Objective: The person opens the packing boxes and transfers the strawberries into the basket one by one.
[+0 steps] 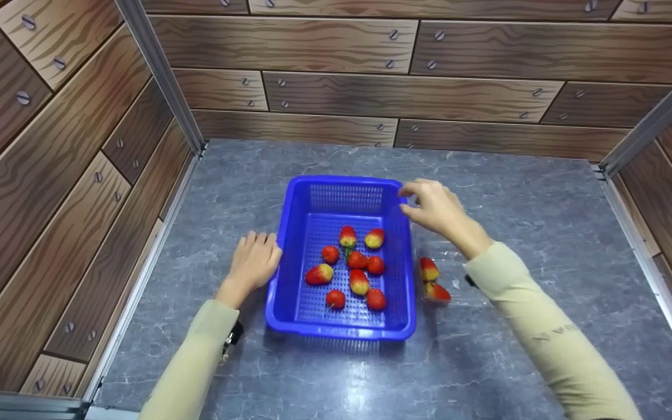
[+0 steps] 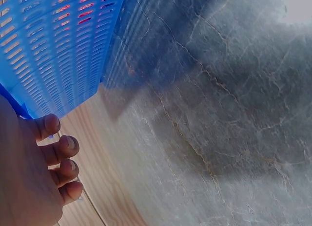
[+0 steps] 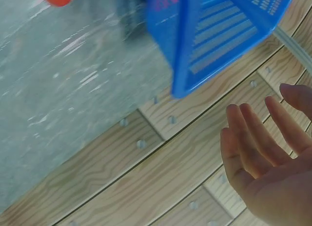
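A blue perforated plastic basket [image 1: 340,333] stands on the grey marbled surface. Several strawberries [image 1: 319,274], red with yellow ends, lie on its floor among smaller round red fruits [image 1: 336,299]. At the basket's left rim is my left hand [image 1: 252,261], fingers curled beside the wall, holding the edge; the thumb is hidden in the left wrist view. My right hand [image 1: 434,204] hovers by the far right corner. Its fingers are loosely bent with nothing in them, and the right wrist view shows it apart from the basket [image 3: 181,65].
Right of the basket, two more red-and-yellow strawberries [image 1: 429,269] lie at what looks like clear, shiny plastic. Wood-patterned panels [image 1: 336,93] wall in the back and both sides, with metal rails [image 1: 164,70] at the corners.
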`<state>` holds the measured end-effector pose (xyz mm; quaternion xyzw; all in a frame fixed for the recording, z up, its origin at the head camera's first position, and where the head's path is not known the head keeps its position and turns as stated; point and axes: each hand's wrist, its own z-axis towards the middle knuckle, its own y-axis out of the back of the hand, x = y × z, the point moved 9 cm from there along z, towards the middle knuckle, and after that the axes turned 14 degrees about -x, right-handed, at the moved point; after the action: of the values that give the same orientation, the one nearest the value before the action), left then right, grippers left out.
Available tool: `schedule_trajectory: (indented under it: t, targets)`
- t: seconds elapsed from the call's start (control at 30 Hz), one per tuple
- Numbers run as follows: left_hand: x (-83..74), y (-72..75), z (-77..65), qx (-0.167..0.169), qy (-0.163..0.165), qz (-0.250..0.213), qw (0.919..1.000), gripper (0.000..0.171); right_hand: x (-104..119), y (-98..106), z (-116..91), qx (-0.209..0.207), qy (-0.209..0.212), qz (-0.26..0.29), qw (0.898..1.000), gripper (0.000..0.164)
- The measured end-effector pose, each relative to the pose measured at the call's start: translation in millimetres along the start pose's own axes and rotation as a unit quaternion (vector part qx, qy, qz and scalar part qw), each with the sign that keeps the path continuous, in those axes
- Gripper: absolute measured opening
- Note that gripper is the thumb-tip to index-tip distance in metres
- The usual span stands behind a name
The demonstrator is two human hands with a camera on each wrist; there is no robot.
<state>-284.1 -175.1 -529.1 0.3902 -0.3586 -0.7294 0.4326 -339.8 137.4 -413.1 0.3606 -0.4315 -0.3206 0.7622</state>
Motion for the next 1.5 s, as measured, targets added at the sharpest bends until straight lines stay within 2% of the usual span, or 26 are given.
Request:
schedule_trajectory:
  t: [0.17,0.33,0.7,0.93,1.13,1.37,1.5]
  targets:
    - [-0.4,-0.4,-1.8,-0.006,-0.005,0.001,1.0000,0.028,-29.3,10.0,-19.5,-0.001,-0.007,-0.002,1.000,0.026]
    - [0.0,0.0,-2.6,-0.012,-0.008,0.004,0.9999,0.029,-57.9,12.3,-41.2,0.019,-0.040,-0.007,0.999,0.027]
    - [-1.2,-0.2,-2.7,-0.002,-0.003,0.002,1.0000,0.029,-104.0,-6.2,-95.0,0.066,-0.084,0.033,0.994,0.028]
    - [0.7,-2.5,-1.8,0.005,-0.001,-0.004,1.0000,0.033,-115.6,-14.3,-123.8,0.110,-0.068,0.002,0.992,0.031]
    - [1.4,-2.4,-1.7,0.002,-0.001,-0.008,1.0000,0.033,-120.8,-22.7,-137.5,0.121,-0.053,-0.019,0.991,0.032]
    - [1.6,-1.6,-2.8,0.000,0.001,-0.007,1.0000,0.031,-125.5,-37.5,-149.2,0.135,-0.064,0.009,0.989,0.034]
    - [1.2,-0.8,-1.6,-0.001,0.000,-0.007,1.0000,0.031,-121.7,-44.1,-151.3,0.123,-0.063,0.038,0.990,0.034]
